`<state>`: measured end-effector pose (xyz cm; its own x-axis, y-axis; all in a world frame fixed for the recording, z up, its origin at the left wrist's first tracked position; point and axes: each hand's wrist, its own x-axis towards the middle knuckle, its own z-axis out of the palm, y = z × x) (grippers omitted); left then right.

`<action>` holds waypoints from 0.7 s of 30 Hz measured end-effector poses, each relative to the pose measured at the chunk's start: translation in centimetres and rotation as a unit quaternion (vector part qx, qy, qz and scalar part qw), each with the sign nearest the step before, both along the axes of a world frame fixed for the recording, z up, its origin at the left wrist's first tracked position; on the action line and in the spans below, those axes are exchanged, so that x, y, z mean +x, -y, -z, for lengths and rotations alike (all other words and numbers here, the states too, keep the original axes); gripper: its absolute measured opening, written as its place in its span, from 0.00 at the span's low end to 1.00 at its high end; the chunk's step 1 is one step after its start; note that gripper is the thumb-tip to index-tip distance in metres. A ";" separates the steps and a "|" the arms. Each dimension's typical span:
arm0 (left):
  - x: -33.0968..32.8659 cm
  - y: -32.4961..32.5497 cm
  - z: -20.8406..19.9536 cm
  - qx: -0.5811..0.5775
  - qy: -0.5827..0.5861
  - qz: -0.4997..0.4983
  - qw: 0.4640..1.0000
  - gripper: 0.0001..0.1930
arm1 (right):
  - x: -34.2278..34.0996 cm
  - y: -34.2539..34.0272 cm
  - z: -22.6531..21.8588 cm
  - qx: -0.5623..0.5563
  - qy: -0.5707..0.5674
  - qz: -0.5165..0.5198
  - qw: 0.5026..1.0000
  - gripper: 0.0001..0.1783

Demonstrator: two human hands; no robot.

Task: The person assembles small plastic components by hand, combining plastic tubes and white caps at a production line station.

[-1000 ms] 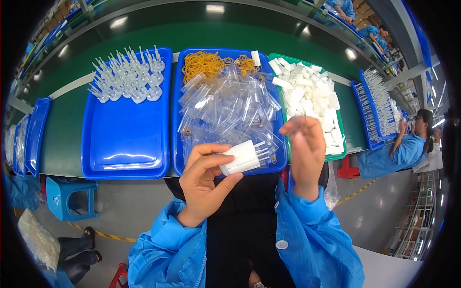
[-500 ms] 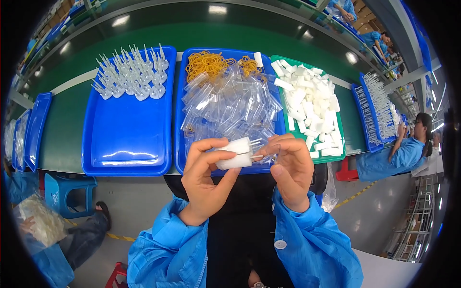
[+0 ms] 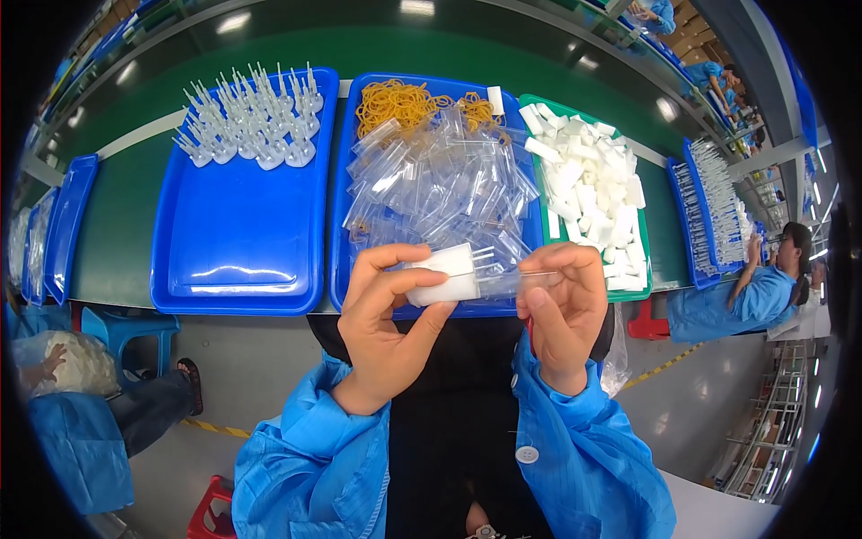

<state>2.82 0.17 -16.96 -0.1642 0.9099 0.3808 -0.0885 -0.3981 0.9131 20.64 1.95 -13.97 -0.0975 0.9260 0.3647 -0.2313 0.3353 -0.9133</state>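
My left hand (image 3: 391, 328) is closed around a white block (image 3: 446, 274), which looks like two foam pieces laid together. Several thin, pale rods (image 3: 485, 254) stick out of its right end. To the right, my right hand (image 3: 566, 314) pinches a small clear plastic sleeve (image 3: 532, 273) between thumb and fingers, apart from the rod tips. Both hands are over the front edge of the middle blue tray (image 3: 339, 225). It holds a heap of clear plastic sleeves (image 3: 431, 184) and yellow rubber bands (image 3: 395, 108).
A blue tray (image 3: 238, 225) on the left carries upright translucent pieces with thin stems (image 3: 260, 117). A green tray (image 3: 645, 269) on the right is heaped with white foam blocks (image 3: 588, 171). Co-workers in blue sit at far left and right; a blue stool (image 3: 135, 337) stands lower left.
My right hand has drawn back to the right, away from the rod ends, with the clear sleeve in its fingers. My left hand keeps its grip; the trays appear slightly higher in view.
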 end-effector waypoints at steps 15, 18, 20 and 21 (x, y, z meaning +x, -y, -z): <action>-0.4 -0.2 0.3 0.004 -0.070 -0.061 0.996 0.13 | 0.1 -0.1 0.0 -0.031 0.028 -0.042 0.998 0.13; -0.7 -0.1 0.0 0.024 -0.125 -0.072 0.989 0.14 | 0.2 -0.2 -0.4 -0.045 0.042 -0.047 0.997 0.13; -0.7 -0.1 -0.4 0.063 -0.157 -0.085 0.982 0.15 | 0.1 -0.2 -0.2 -0.051 0.044 -0.048 0.997 0.13; -0.7 -0.1 -0.6 0.064 -0.156 -0.087 0.982 0.15 | -0.1 -0.2 0.1 -0.036 0.039 -0.041 0.998 0.13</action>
